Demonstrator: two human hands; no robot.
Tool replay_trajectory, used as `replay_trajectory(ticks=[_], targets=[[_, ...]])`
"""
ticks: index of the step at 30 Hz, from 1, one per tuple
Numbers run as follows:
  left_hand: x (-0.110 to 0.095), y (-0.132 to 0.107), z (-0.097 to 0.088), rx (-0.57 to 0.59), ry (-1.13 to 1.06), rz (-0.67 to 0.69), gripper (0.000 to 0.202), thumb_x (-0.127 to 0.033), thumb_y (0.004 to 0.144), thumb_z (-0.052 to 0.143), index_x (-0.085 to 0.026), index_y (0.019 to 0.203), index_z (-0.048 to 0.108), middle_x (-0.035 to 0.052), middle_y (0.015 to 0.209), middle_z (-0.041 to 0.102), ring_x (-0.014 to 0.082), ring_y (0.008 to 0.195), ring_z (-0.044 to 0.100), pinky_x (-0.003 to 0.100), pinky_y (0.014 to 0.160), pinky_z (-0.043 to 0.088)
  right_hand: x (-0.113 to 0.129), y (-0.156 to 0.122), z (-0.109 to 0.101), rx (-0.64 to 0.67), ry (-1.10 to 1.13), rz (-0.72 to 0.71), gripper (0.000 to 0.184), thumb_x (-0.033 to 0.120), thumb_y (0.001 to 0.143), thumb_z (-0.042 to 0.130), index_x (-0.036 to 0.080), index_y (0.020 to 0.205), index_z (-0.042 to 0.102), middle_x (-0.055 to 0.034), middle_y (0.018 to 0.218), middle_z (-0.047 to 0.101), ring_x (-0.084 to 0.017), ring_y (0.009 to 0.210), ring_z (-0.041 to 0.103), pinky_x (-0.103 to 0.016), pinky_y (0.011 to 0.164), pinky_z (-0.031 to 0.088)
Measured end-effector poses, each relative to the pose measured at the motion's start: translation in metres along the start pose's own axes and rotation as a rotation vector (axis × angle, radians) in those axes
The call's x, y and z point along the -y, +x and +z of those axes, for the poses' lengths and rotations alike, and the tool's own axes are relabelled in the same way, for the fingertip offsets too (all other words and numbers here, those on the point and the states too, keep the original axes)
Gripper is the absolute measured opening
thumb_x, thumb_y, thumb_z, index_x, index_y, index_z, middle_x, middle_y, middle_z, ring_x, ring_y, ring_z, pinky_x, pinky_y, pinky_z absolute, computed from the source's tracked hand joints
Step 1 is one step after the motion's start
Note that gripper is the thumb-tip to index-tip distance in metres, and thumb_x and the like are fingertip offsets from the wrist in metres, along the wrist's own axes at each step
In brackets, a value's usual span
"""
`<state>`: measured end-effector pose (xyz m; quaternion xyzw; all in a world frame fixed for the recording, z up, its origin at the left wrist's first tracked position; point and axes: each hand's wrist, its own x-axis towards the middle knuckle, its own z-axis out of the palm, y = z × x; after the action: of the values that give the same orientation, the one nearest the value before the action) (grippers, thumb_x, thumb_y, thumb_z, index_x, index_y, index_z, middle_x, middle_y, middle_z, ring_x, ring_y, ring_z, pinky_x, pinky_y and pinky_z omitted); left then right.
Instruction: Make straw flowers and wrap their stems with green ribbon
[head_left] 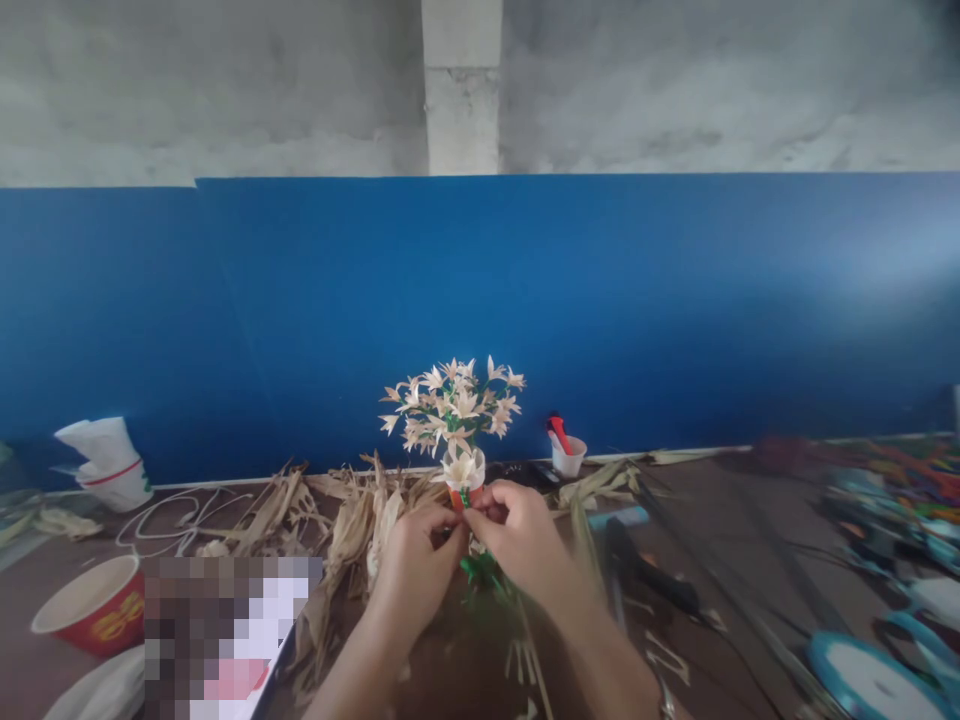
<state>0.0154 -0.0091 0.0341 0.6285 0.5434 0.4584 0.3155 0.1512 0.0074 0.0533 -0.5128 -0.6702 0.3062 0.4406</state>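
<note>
Between my two hands is a single cream flower (460, 468) with pointed petals and a green-wrapped stem. My left hand (424, 548) and my right hand (517, 535) both pinch at this stem, fingertips nearly touching just below the bloom. Behind it a bunch of similar cream flowers (457, 405) on green stems stands upright in a white and orange cup (478, 478). Green stem material (480, 572) lies or hangs under my hands; I cannot tell whether it belongs to the held flower.
Dried corn husks (341, 525) spread left of my hands. A red bowl (94, 605) and a white cable (176, 520) lie further left. At right are a small white cup (568, 457) with a red-handled tool, a black glue gun-like tool (652, 575) and blue spools (870, 675).
</note>
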Motion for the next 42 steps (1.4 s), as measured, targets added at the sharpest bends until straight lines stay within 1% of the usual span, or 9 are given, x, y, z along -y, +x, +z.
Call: replay_trajectory(ticks=[2,4,9,17,24,26,31,36,42], targets=[[-0.001,-0.001,-0.001,0.119,-0.093,-0.167,0.025,-0.036,0.076,0.052,-0.016,0.064,0.062,-0.0002,0.046,0.058,0.0131,0.036,0.05,0.022,0.036,0.034,0.0,0.001,-0.001,0.056,0.081,0.044,0.009,0.022,0.065,0.059,0.016,0.059,0.056,0.0006,0.054,0.054,-0.013,0.053,0.047,-0.024,0.05,0.034],[-0.002,-0.002,-0.003,0.199,-0.165,-0.248,0.026,-0.038,0.076,0.052,-0.016,0.065,0.061,-0.0025,0.038,0.054,0.0111,0.029,0.044,0.021,0.032,0.031,-0.001,0.002,-0.003,0.111,0.171,0.086,0.011,0.023,0.065,0.059,0.016,0.058,0.055,0.0021,0.052,0.051,-0.011,0.05,0.043,-0.023,0.048,0.031],[-0.005,0.0,-0.007,0.21,-0.244,-0.238,0.017,-0.03,0.069,0.06,-0.016,0.059,0.06,-0.0024,0.044,0.058,0.011,0.039,0.053,0.02,0.04,0.038,-0.004,0.003,-0.005,0.155,0.233,0.121,0.012,0.025,0.064,0.06,0.015,0.059,0.056,0.0035,0.052,0.049,-0.01,0.05,0.039,-0.022,0.047,0.029],[-0.012,-0.001,-0.011,0.211,-0.297,-0.257,0.015,-0.026,0.065,0.061,-0.016,0.054,0.06,-0.004,0.041,0.055,0.0096,0.039,0.051,0.021,0.043,0.04,0.0,0.003,-0.008,0.209,0.328,0.158,0.012,0.023,0.063,0.065,0.015,0.058,0.057,0.0037,0.053,0.051,-0.009,0.051,0.042,-0.022,0.05,0.031],[-0.007,-0.004,-0.01,0.305,-0.663,-0.29,0.025,-0.033,0.057,0.073,-0.014,0.055,0.056,-0.0032,0.043,0.055,0.0048,0.032,0.044,0.016,0.034,0.03,-0.018,0.008,-0.009,0.614,0.848,0.198,0.02,0.03,0.065,0.073,0.013,0.069,0.065,-0.0006,0.068,0.061,-0.009,0.059,0.051,-0.023,0.061,0.038],[-0.006,-0.004,-0.009,0.313,-0.716,-0.301,0.028,-0.033,0.054,0.075,-0.015,0.056,0.055,-0.0034,0.045,0.056,0.0039,0.031,0.043,0.016,0.033,0.028,-0.021,0.009,-0.007,0.65,0.906,0.18,0.02,0.03,0.065,0.074,0.012,0.069,0.066,-0.0016,0.069,0.062,-0.01,0.06,0.053,-0.025,0.063,0.04],[-0.011,-0.003,-0.012,0.214,-0.501,-0.268,0.024,-0.034,0.061,0.071,-0.016,0.057,0.055,-0.0056,0.039,0.052,0.0057,0.034,0.044,0.016,0.037,0.033,-0.014,0.009,-0.004,0.457,0.871,0.194,0.025,0.026,0.057,0.079,0.014,0.056,0.057,0.0039,0.055,0.054,-0.007,0.053,0.046,-0.021,0.055,0.034],[-0.009,0.0,-0.009,0.114,-0.162,-0.233,0.021,-0.035,0.068,0.062,-0.017,0.058,0.055,-0.0056,0.037,0.051,0.008,0.031,0.043,0.018,0.033,0.03,-0.004,0.008,-0.004,0.241,0.559,0.201,0.022,0.026,0.056,0.075,0.014,0.055,0.057,0.0049,0.051,0.05,-0.008,0.05,0.04,-0.022,0.052,0.03],[0.002,-0.003,-0.006,0.178,-0.059,-0.122,0.021,-0.031,0.073,0.051,-0.017,0.059,0.057,-0.0071,0.045,0.043,0.0082,0.03,0.045,0.018,0.03,0.026,-0.005,0.008,-0.005,0.248,0.337,0.143,0.014,0.023,0.061,0.065,0.014,0.056,0.057,0.0031,0.054,0.05,-0.009,0.053,0.04,-0.023,0.054,0.03]])
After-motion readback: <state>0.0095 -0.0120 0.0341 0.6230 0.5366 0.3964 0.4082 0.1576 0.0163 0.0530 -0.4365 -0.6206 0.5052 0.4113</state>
